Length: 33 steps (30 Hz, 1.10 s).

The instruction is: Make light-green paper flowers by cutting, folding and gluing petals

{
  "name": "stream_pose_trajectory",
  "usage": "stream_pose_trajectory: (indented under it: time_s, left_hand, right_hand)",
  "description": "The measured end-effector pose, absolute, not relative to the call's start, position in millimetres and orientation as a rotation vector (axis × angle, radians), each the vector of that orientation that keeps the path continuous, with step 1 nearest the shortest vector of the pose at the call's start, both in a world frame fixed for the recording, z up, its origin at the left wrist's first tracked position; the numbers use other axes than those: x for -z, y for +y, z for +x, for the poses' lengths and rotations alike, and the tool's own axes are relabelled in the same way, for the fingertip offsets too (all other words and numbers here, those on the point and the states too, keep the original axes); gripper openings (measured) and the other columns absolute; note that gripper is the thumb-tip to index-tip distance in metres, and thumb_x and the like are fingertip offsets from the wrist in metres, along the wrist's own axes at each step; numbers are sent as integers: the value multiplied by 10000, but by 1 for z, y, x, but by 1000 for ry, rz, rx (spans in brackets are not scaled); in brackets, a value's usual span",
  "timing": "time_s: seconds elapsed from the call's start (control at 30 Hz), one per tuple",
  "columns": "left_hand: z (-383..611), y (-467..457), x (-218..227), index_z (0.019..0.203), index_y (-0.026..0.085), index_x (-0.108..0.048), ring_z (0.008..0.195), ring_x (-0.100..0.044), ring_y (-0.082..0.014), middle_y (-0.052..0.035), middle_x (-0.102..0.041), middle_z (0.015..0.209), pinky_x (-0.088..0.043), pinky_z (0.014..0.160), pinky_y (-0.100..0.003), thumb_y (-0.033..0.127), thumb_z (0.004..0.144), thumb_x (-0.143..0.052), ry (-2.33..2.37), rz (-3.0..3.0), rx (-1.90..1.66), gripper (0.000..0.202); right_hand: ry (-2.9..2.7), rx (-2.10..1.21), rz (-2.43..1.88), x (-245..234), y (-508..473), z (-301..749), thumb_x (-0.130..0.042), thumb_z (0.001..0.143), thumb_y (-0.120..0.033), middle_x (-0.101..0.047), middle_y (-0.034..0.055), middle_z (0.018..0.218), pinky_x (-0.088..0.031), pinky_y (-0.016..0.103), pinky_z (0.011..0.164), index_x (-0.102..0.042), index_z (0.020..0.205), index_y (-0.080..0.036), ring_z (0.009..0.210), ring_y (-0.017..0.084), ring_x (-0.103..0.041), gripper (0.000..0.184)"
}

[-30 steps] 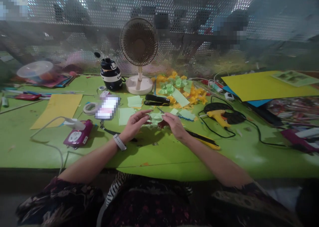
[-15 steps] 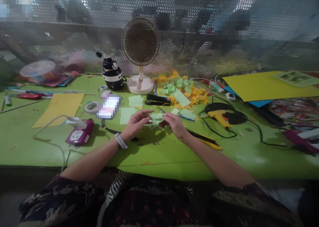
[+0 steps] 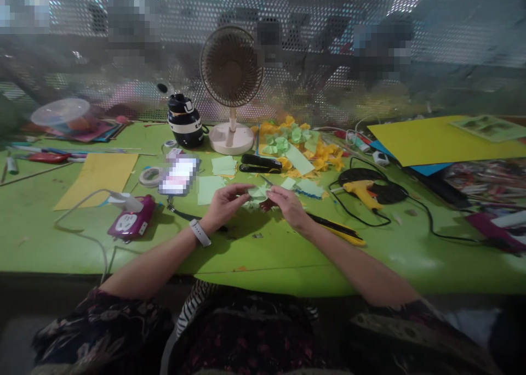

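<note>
A small cut piece of light green paper (image 3: pixel 258 192) is between my two hands, just above the table. My left hand (image 3: pixel 225 204), with a pale watch on its wrist, pinches the paper's left edge between thumb and forefinger. At its right edge, my right hand (image 3: pixel 286 204) is closed around a thin dark stick-like tool (image 3: pixel 266 181), which points up and left past the paper. Under the hands lie green paper scraps and something dark red (image 3: pixel 268 204), partly hidden. Close by are a light green paper sheet (image 3: pixel 210 190) and a yellow-black box cutter (image 3: pixel 339 230).
Behind the hands stand a black stapler (image 3: pixel 260 164), a fan (image 3: pixel 232 136) and a black bottle (image 3: pixel 186 124). Yellow and green paper flowers (image 3: pixel 293 139) are heaped beyond. A yellow glue gun (image 3: pixel 364 193) with its cable lies right; a phone (image 3: pixel 179 176) and purple power strip (image 3: pixel 132 219) lie left.
My left thumb and forefinger have come closer together onto the paper, which has turned slightly. My right hand stays almost in place.
</note>
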State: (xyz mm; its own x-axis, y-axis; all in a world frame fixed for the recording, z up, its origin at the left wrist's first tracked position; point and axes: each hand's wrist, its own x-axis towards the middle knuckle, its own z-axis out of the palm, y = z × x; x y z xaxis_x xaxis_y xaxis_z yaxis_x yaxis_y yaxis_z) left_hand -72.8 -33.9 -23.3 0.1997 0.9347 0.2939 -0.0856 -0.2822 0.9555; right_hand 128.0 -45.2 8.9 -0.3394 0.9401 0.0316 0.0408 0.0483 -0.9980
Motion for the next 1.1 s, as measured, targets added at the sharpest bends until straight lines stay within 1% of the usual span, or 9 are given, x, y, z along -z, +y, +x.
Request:
stream_pose_trajectory:
  time_s: [0.13,0.23,0.3,0.47,0.53,0.63,0.7,0.87,1.1]
  left_hand:
    - [-74,-34,22,990,198,-776,814,-728,-167,-76,-786,981,-620,763,-339,293,803,-749,874,1513,-1288,211]
    - [-74,-35,19,946,217,-791,898,-734,-185,-75,-788,1008,-623,820,-370,270,792,-760,846,1584,-1332,166]
    - [-74,-36,18,929,232,-797,936,-733,-192,-71,-789,1012,-617,861,-390,252,791,-759,845,1635,-1355,144]
    - [-73,-37,17,912,258,-805,938,-735,-198,-66,-792,997,-602,906,-409,241,800,-750,873,1721,-1392,126]
    - [-73,-37,18,923,237,-805,909,-734,-193,-72,-792,987,-607,883,-389,258,794,-756,886,1671,-1391,140]
    - [-72,-35,19,1037,180,-781,782,-725,-168,-76,-791,918,-625,776,-347,318,783,-771,922,1466,-1314,289]
    - [-73,-33,19,1061,151,-766,752,-721,-161,-77,-788,906,-630,755,-339,355,761,-790,928,1331,-1278,363]
    - [-75,-30,18,1011,149,-765,757,-721,-161,-72,-785,921,-641,757,-350,366,719,-824,916,1199,-1292,368]
    - [-74,-31,19,1005,164,-764,753,-716,-155,-65,-782,905,-637,764,-346,340,741,-809,892,1218,-1241,320]
  right_hand:
    - [-1521,-1401,-1060,-8,-43,129,-582,877,-360,-641,10,690,-522,301,669,-598,760,-190,648,144,-628,207]
    - [-1532,-1392,-1081,-7,-42,129,-590,866,-351,-644,8,690,-518,298,661,-594,741,-192,641,143,-624,202]
    - [-1548,-1382,-1081,-7,-43,128,-589,870,-361,-643,5,693,-518,301,659,-597,748,-194,645,146,-621,207]
    - [-1599,-1350,-1058,-6,-45,126,-609,866,-409,-628,-3,707,-517,302,674,-589,755,-194,657,140,-618,243]
    - [-1603,-1343,-1052,-6,-44,126,-616,865,-415,-627,-2,706,-517,300,671,-585,752,-194,657,138,-616,251]
    - [-1575,-1363,-1045,-4,-43,128,-619,864,-427,-649,11,731,-526,301,672,-598,767,-192,664,139,-622,255]
    - [-1551,-1379,-1036,-4,-41,129,-598,876,-439,-677,28,773,-537,304,672,-620,802,-191,682,144,-637,261]
    - [-1486,-1344,-1007,-4,-37,133,-590,877,-453,-709,44,816,-547,318,687,-653,909,-186,710,156,-658,277]
    - [-1613,-1224,-992,-6,-40,133,-611,882,-404,-680,29,808,-531,307,681,-659,895,-189,705,145,-636,220]
